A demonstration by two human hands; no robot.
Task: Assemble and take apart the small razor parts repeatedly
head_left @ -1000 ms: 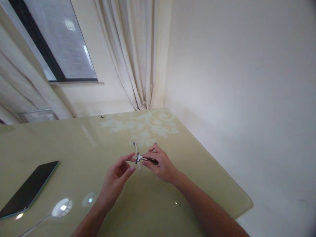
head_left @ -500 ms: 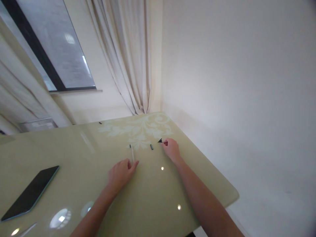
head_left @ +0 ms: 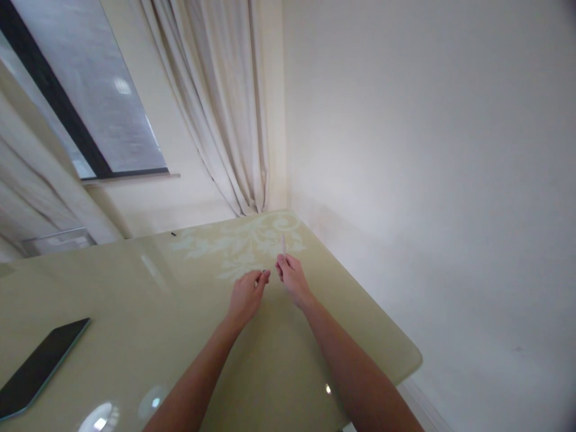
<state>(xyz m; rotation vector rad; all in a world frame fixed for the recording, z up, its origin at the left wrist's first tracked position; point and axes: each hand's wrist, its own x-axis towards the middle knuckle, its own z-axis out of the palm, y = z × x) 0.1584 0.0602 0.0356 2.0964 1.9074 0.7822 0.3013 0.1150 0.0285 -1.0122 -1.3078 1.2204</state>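
Observation:
My right hand (head_left: 292, 277) is closed around a thin white stick (head_left: 283, 243), whose pale end points up and away over the table. Just to its left, my left hand (head_left: 247, 294) has its thumb and fingers pinched together. A tiny dark piece (head_left: 264, 272) shows between those fingertips; most of it is covered, so its kind cannot be made out. The two hands are close but apart, both over the table (head_left: 270, 360) near its floral pattern.
A dark tablet-like slab (head_left: 42, 366) lies at the table's left. One small black piece (head_left: 173, 234) rests by the far edge. Curtains (head_left: 225, 108) and a window stand behind, and a white wall (head_left: 405, 150) borders the right side.
The white stick, formerly by my left hand, is now in my right hand. Both hands have come together. The small dark pieces near them no longer show on the table.

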